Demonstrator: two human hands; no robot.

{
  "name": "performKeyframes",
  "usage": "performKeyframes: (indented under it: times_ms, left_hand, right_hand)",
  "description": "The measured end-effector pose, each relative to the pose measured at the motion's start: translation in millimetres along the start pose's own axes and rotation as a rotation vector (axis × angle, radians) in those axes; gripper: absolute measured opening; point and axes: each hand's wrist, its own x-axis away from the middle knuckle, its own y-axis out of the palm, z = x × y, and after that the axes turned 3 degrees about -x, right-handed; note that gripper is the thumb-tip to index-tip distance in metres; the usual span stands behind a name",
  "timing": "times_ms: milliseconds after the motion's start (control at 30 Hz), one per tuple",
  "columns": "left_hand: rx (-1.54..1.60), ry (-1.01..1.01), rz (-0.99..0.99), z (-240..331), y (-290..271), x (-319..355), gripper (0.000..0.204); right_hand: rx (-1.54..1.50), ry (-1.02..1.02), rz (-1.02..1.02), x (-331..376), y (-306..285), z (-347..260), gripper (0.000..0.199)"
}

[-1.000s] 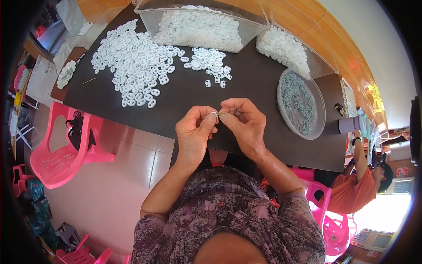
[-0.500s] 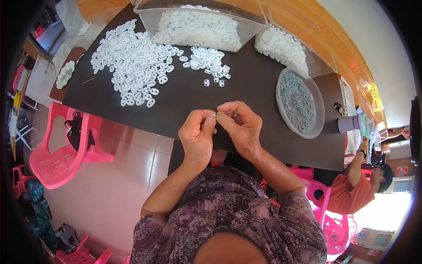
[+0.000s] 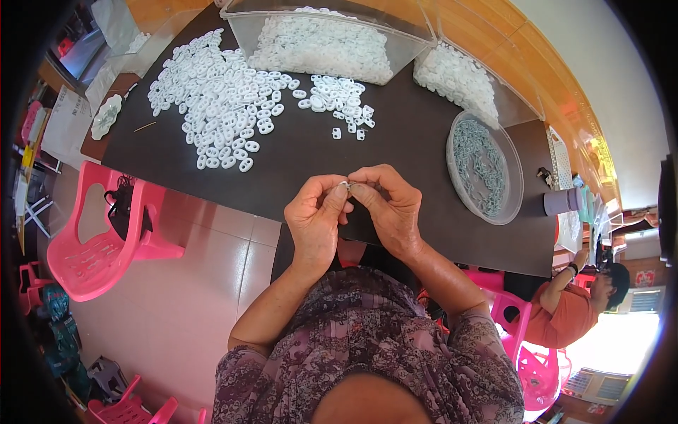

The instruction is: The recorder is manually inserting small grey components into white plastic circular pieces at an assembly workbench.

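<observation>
Clear bins [image 3: 408, 52] up top: white pieces [image 3: 321, 48]. Round tub [image 3: 515, 180], right: grey-green bits [image 3: 474, 157]. Centre: left hand [image 3: 312, 220], right hand [image 3: 393, 219] pinching small white part [image 3: 344, 184].

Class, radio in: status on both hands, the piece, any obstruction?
Left hand pinching small white piece, mostly hidden. Right hand pinched close beside it. Nothing seen blocking; loose white pieces lie beyond, apart.

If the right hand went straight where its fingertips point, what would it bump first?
Probably the left hand, or the small white bit it seems to pinch. Depth is unclear; they may already touch.
</observation>
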Motion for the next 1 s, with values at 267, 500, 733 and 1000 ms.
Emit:
performKeyframes:
  times_ms: [267, 500, 733, 1000]
  left_hand:
    - [-0.016, 0.029, 0.01, -2, 1, 2, 0.008]
    - [-0.011, 0.018, -0.016, 2, -3, -4, 0.009]
    - [0.053, 0.03, 0.0, 4, -12, -19, 0.01]
    - [0.02, 0.043, -0.01, 0, -15, -17, 0.013]
  right_hand:
    - [0.197, -0.183, 0.052, -6, 6, 0, 0.007]
    - [0.305, -0.251, -0.114, -18, -11, -6, 0.011]
    - [0.52, -0.073, 0.025, -80, -43, 12, 0.015]
    - [0.974, -0.301, -0.001, -118, -25, 42, 0.012]
